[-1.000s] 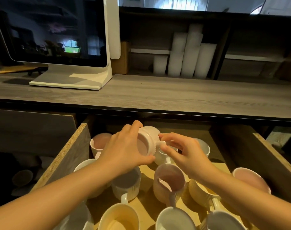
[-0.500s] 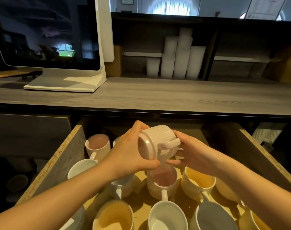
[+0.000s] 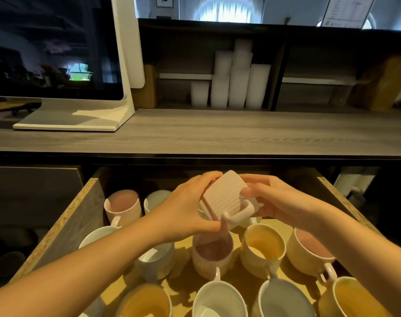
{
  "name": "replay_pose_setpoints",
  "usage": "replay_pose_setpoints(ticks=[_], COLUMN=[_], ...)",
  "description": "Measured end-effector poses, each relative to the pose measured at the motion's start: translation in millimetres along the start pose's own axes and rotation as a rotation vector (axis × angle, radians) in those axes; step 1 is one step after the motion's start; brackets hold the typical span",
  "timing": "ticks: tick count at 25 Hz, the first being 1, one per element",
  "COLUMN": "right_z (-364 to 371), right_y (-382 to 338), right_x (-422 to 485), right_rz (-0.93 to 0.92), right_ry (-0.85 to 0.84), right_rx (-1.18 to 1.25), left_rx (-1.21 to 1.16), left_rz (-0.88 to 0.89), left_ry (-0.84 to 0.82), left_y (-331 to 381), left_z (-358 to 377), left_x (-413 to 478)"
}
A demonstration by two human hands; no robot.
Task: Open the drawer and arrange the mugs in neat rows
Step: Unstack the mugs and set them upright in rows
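Both hands hold one ribbed pink mug (image 3: 224, 197) above the open drawer (image 3: 76, 216), tilted with its handle toward 5 o'clock. The left hand (image 3: 185, 211) wraps its rim side; the right hand (image 3: 275, 200) cups its base. Other mugs stand upright below, a pink one (image 3: 212, 255) directly beneath.

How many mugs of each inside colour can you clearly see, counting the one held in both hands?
Pink mugs: 4, one held
Yellow mugs: 3
White or pale grey mugs: 5
Total: 12; others may be hidden.
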State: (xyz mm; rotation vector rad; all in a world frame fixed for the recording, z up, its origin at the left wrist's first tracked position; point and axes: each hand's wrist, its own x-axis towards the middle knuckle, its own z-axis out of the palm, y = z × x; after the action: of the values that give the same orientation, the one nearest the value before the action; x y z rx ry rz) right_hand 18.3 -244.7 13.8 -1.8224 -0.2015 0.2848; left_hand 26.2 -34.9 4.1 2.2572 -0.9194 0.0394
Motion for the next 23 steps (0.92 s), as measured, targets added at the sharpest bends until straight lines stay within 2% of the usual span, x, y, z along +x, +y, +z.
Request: replay_pose_setpoints(ticks=[6,9,12,14,18,23], right_z=[-45,-71,-88,-93,-99,-93], right_y=[-13,-15,-12,-7,10,25], right_x=[-18,-24,-27,-28,-27,-23], right_rz=[0.117,0.183,0.171,0.16,0.131,0.068], right_ry=[-0.045,0.013,0.144,0.248,0.406,0.576], right_rx=[-0.035,-0.146,-0.359,-0.506,-0.847,-0.974], left_rx=[0.083,0.101,0.099,0.118,0.333,0.46], left_rz=[0.154,0.225,0.221,0.17,-0.052,-0.247], left_ry=[0.009,-0.023,-0.002,-0.02,-0.195,-0.25], left_y=[16,29,37,37,21,2], left_z=[16,33,53,70,101,116], left_x=[39,59,77,84,94,113])
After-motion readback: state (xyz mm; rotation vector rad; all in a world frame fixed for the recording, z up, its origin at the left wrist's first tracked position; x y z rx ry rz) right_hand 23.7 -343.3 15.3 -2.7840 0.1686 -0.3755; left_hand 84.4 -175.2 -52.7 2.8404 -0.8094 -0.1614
